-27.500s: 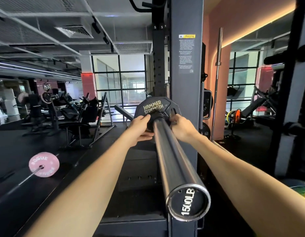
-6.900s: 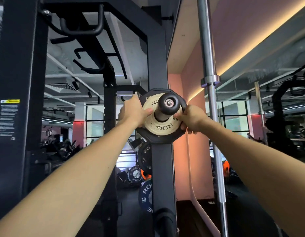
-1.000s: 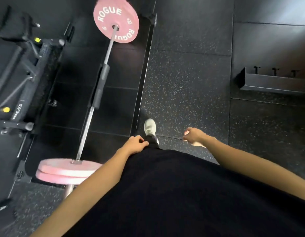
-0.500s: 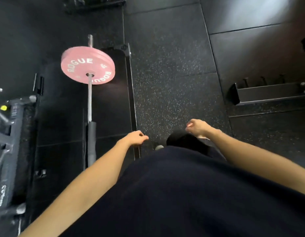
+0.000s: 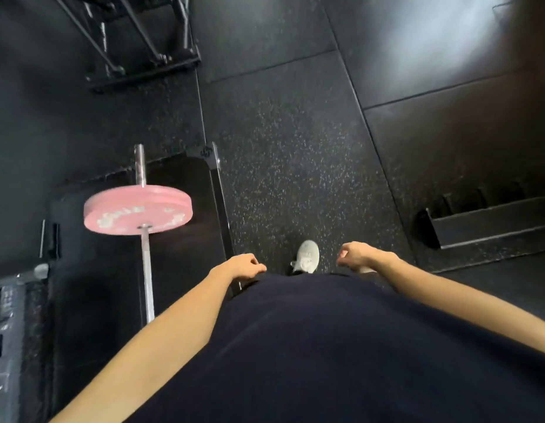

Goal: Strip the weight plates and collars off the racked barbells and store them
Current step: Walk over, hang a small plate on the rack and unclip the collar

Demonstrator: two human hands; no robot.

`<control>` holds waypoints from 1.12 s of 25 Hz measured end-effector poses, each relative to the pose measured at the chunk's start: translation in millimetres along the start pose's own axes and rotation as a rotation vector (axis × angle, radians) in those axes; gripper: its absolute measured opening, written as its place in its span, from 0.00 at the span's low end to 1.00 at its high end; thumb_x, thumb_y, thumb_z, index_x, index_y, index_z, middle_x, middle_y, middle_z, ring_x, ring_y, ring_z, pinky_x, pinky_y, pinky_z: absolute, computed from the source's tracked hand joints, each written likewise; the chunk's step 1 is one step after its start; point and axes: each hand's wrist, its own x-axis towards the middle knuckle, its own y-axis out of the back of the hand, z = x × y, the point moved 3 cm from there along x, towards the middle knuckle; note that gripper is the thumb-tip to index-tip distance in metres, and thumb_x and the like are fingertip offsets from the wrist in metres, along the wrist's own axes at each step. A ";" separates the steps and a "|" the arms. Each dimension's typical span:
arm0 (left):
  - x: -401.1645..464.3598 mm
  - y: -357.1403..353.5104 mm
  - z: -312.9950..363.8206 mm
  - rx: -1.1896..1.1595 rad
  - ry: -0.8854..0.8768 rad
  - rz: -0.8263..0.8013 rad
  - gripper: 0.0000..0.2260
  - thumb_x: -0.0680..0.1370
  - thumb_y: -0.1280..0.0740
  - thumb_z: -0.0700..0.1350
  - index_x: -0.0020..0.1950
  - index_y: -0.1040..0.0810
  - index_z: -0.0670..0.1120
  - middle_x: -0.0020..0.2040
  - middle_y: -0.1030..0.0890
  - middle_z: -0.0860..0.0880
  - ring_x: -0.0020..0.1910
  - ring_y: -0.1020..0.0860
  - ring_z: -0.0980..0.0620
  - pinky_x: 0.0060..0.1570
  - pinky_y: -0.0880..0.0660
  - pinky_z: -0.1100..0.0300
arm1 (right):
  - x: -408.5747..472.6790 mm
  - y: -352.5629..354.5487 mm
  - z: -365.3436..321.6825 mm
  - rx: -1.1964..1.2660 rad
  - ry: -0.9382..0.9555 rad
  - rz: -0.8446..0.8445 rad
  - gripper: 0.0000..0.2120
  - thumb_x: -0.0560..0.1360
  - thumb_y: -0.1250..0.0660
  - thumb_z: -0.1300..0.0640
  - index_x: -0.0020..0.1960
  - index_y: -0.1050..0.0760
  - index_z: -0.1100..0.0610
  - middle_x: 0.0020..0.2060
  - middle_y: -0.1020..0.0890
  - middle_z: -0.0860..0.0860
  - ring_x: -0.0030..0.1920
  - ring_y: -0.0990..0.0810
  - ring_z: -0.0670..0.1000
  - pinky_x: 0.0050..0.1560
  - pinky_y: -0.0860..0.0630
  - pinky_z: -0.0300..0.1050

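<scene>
Pink plate (image 5: 137,209) beside empty hands (image 5: 243,266)

Grey shoe (image 5: 307,254) on speckled rubber floor (image 5: 289,154); black floor rack (image 5: 491,222) right.

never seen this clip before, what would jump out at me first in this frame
The round pink weight plate on a silver steel barbell lying on the black rubber floor at left stands out most. Below it, the person's empty left hand and right hand hang loosely curled either side of a grey shoe.
</scene>
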 end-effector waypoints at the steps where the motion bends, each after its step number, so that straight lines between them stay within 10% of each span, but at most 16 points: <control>1: 11.2 37.6 12.6 0.007 -0.007 0.059 0.14 0.78 0.37 0.57 0.55 0.22 0.49 0.55 0.19 0.47 0.54 0.22 0.48 0.55 0.29 0.56 | 14.2 34.0 -2.2 0.015 0.009 0.025 0.15 0.74 0.34 0.50 0.56 0.22 0.57 0.56 0.18 0.56 0.55 0.20 0.57 0.56 0.23 0.48; 12: 158.0 279.2 188.5 -0.041 -0.071 -0.014 0.16 0.79 0.40 0.59 0.62 0.26 0.52 0.64 0.24 0.48 0.58 0.26 0.48 0.58 0.31 0.53 | 155.8 303.5 1.8 0.220 0.007 0.119 0.15 0.78 0.36 0.52 0.60 0.23 0.60 0.60 0.20 0.57 0.60 0.22 0.56 0.59 0.26 0.47; 20: 289.2 529.8 375.8 0.270 -0.201 -0.013 0.18 0.79 0.38 0.58 0.62 0.25 0.48 0.63 0.22 0.48 0.60 0.25 0.47 0.60 0.31 0.55 | 236.6 541.3 41.2 0.382 -0.128 0.279 0.15 0.76 0.37 0.55 0.54 0.21 0.66 0.54 0.18 0.62 0.56 0.21 0.60 0.56 0.25 0.50; 28: 380.1 625.9 576.1 0.604 -0.318 -0.194 0.19 0.80 0.39 0.56 0.66 0.25 0.46 0.66 0.24 0.47 0.63 0.26 0.48 0.62 0.32 0.57 | 313.1 679.5 127.2 0.615 -0.249 0.180 0.14 0.75 0.36 0.52 0.55 0.19 0.57 0.57 0.18 0.55 0.57 0.21 0.55 0.58 0.25 0.47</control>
